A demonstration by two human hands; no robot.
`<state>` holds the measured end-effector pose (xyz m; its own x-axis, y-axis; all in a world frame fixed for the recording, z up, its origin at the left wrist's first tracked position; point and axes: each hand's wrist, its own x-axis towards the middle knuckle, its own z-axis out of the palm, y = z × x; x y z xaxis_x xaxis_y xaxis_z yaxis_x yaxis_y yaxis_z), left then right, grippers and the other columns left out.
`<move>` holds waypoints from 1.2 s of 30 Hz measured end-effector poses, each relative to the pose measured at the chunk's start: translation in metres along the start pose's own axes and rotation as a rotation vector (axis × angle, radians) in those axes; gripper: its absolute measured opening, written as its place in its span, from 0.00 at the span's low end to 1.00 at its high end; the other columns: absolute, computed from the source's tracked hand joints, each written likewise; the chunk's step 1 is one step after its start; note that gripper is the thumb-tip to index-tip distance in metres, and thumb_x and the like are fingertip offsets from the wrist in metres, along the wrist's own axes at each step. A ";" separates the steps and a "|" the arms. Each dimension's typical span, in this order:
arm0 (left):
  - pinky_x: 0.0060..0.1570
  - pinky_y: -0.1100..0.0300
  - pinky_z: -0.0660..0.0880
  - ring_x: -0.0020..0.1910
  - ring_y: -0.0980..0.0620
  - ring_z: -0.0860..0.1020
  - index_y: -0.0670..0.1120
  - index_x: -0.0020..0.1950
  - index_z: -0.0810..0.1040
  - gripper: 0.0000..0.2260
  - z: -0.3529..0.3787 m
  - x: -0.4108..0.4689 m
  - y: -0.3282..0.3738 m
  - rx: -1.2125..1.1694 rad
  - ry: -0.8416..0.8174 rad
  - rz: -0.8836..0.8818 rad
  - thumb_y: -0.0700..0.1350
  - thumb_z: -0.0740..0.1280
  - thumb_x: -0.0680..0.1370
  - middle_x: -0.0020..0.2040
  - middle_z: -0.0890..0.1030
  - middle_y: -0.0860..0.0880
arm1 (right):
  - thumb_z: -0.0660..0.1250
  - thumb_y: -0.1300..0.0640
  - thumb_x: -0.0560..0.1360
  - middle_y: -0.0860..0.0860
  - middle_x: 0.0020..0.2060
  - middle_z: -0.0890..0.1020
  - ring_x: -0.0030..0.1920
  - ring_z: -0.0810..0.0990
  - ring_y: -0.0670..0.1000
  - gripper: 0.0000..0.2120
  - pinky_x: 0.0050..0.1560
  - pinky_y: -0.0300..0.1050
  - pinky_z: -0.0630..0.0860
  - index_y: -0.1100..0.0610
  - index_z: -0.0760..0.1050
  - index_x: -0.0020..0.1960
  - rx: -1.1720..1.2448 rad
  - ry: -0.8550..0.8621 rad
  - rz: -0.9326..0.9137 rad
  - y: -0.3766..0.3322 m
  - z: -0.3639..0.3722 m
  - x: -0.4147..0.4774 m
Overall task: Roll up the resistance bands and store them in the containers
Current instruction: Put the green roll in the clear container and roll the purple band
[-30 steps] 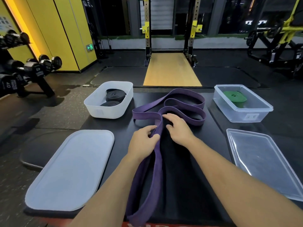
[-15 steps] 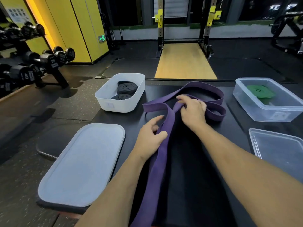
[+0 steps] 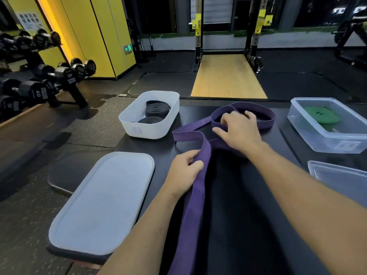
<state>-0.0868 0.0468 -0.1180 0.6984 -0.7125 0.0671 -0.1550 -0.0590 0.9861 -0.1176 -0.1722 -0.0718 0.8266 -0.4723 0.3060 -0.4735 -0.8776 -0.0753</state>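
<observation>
Purple band (image 3: 195, 187) sprawled on black table (image 3: 248, 215), loops toward 12 o'clock, tail running to 6. Left hand (image 3: 183, 171) pinching strap at centre. Right hand (image 3: 238, 130) spread flat, pressing loops at 1 o'clock. Likely soft, floppy, grippy rubber; best pinched flat near free end for rolling.

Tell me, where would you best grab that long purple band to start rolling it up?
Probably at the far end of the purple band, where it curls into loose loops under the right hand. Come from above and pinch the flat strap edge-on: it lies limp on the table, so a turned end makes the roll's core. The left hand already pinches the straight run.
</observation>
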 end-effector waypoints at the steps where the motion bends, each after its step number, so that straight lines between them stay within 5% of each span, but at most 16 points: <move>1: 0.47 0.54 0.75 0.42 0.52 0.78 0.46 0.53 0.85 0.17 0.000 0.000 0.000 -0.011 0.006 0.000 0.42 0.61 0.70 0.45 0.85 0.47 | 0.64 0.39 0.79 0.50 0.52 0.80 0.55 0.78 0.54 0.14 0.68 0.57 0.65 0.49 0.76 0.50 0.068 0.168 -0.017 0.000 0.007 -0.004; 4: 0.49 0.54 0.78 0.44 0.52 0.81 0.48 0.55 0.86 0.19 0.000 -0.001 0.002 -0.036 0.024 -0.005 0.41 0.61 0.70 0.49 0.88 0.45 | 0.63 0.46 0.81 0.54 0.58 0.77 0.58 0.77 0.58 0.12 0.61 0.57 0.70 0.53 0.75 0.59 0.390 0.417 0.282 0.011 0.007 -0.017; 5: 0.48 0.55 0.77 0.44 0.53 0.81 0.48 0.56 0.86 0.19 0.000 -0.001 0.002 -0.039 0.023 -0.005 0.40 0.61 0.70 0.48 0.88 0.47 | 0.62 0.47 0.82 0.56 0.60 0.77 0.58 0.77 0.60 0.13 0.57 0.55 0.71 0.54 0.74 0.61 0.512 0.383 0.467 0.020 0.005 -0.017; 7: 0.46 0.58 0.76 0.43 0.55 0.81 0.50 0.59 0.85 0.21 -0.001 -0.001 0.002 -0.033 0.013 -0.006 0.40 0.61 0.71 0.47 0.87 0.52 | 0.61 0.43 0.81 0.58 0.62 0.79 0.60 0.78 0.63 0.18 0.52 0.52 0.71 0.55 0.73 0.63 0.517 0.055 0.683 0.033 0.002 -0.019; 10: 0.45 0.61 0.76 0.41 0.56 0.81 0.53 0.71 0.79 0.28 -0.002 0.002 -0.001 0.002 0.042 -0.039 0.43 0.62 0.70 0.48 0.87 0.53 | 0.64 0.35 0.74 0.57 0.63 0.79 0.61 0.78 0.62 0.27 0.56 0.54 0.76 0.53 0.75 0.65 0.300 -0.311 0.548 0.032 -0.003 -0.021; 15: 0.34 0.63 0.70 0.31 0.54 0.70 0.60 0.77 0.71 0.32 0.000 0.002 0.002 0.014 0.097 -0.071 0.42 0.63 0.73 0.33 0.77 0.52 | 0.65 0.46 0.75 0.60 0.67 0.67 0.67 0.70 0.65 0.22 0.65 0.59 0.72 0.54 0.71 0.65 0.244 -0.037 0.557 0.046 -0.028 -0.022; 18: 0.31 0.68 0.67 0.28 0.56 0.68 0.58 0.76 0.72 0.30 -0.001 0.002 0.002 0.054 0.119 -0.069 0.39 0.63 0.76 0.29 0.73 0.57 | 0.69 0.45 0.76 0.61 0.60 0.75 0.54 0.80 0.62 0.25 0.49 0.52 0.79 0.58 0.69 0.66 0.374 -0.108 0.747 0.068 -0.029 -0.019; 20: 0.31 0.69 0.67 0.28 0.57 0.69 0.57 0.76 0.72 0.29 0.000 0.001 0.002 0.059 0.117 -0.078 0.39 0.63 0.76 0.29 0.74 0.58 | 0.75 0.48 0.75 0.59 0.50 0.79 0.39 0.82 0.58 0.24 0.31 0.46 0.78 0.63 0.73 0.61 0.693 -0.268 0.831 0.064 -0.016 -0.019; 22: 0.33 0.67 0.69 0.29 0.57 0.70 0.57 0.76 0.73 0.29 0.002 -0.001 0.004 0.050 0.112 -0.086 0.41 0.64 0.75 0.31 0.76 0.57 | 0.78 0.56 0.72 0.61 0.46 0.81 0.30 0.83 0.58 0.19 0.26 0.44 0.78 0.63 0.75 0.56 0.935 -0.230 0.851 0.059 0.003 -0.017; 24: 0.36 0.64 0.71 0.31 0.56 0.72 0.58 0.76 0.72 0.32 0.003 0.000 0.004 0.064 0.108 -0.095 0.46 0.63 0.71 0.35 0.79 0.53 | 0.76 0.64 0.72 0.59 0.35 0.79 0.22 0.78 0.54 0.11 0.24 0.41 0.75 0.60 0.74 0.43 1.063 -0.110 0.802 0.048 0.014 -0.013; 26: 0.39 0.62 0.74 0.34 0.55 0.75 0.59 0.76 0.72 0.33 0.002 0.002 0.002 0.064 0.103 -0.100 0.48 0.62 0.70 0.39 0.83 0.49 | 0.74 0.65 0.73 0.56 0.31 0.76 0.21 0.72 0.50 0.16 0.22 0.39 0.71 0.55 0.69 0.36 1.216 0.028 0.789 0.030 0.016 -0.010; 30: 0.41 0.61 0.76 0.35 0.56 0.78 0.58 0.75 0.73 0.32 0.000 0.004 0.000 0.061 0.094 -0.092 0.47 0.63 0.70 0.44 0.86 0.48 | 0.69 0.60 0.74 0.50 0.39 0.78 0.34 0.75 0.50 0.10 0.34 0.45 0.72 0.52 0.68 0.42 1.019 0.356 0.784 0.003 0.003 -0.006; 33: 0.46 0.50 0.80 0.38 0.52 0.79 0.59 0.74 0.74 0.31 0.002 0.005 -0.004 0.064 0.092 -0.080 0.47 0.63 0.70 0.47 0.86 0.43 | 0.70 0.58 0.75 0.46 0.40 0.79 0.40 0.77 0.48 0.06 0.42 0.45 0.73 0.53 0.72 0.46 0.922 0.532 0.535 -0.013 -0.012 0.001; 34: 0.49 0.48 0.81 0.39 0.53 0.80 0.59 0.74 0.75 0.31 0.002 0.006 -0.005 0.069 0.094 -0.074 0.47 0.63 0.69 0.47 0.86 0.43 | 0.72 0.55 0.76 0.47 0.45 0.82 0.45 0.80 0.48 0.06 0.50 0.45 0.75 0.53 0.77 0.50 0.945 0.473 0.356 -0.019 -0.013 0.005; 36: 0.50 0.55 0.80 0.43 0.55 0.80 0.58 0.73 0.75 0.31 0.002 0.007 -0.007 0.079 0.099 -0.056 0.47 0.63 0.69 0.48 0.87 0.47 | 0.69 0.51 0.80 0.51 0.61 0.82 0.62 0.78 0.50 0.11 0.67 0.46 0.69 0.55 0.80 0.60 0.691 0.062 -0.036 -0.030 -0.005 0.009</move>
<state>-0.0816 0.0408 -0.1247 0.7725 -0.6343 0.0304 -0.1653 -0.1547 0.9740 -0.0974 -0.1501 -0.0625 0.8096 -0.4540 0.3719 -0.1267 -0.7540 -0.6446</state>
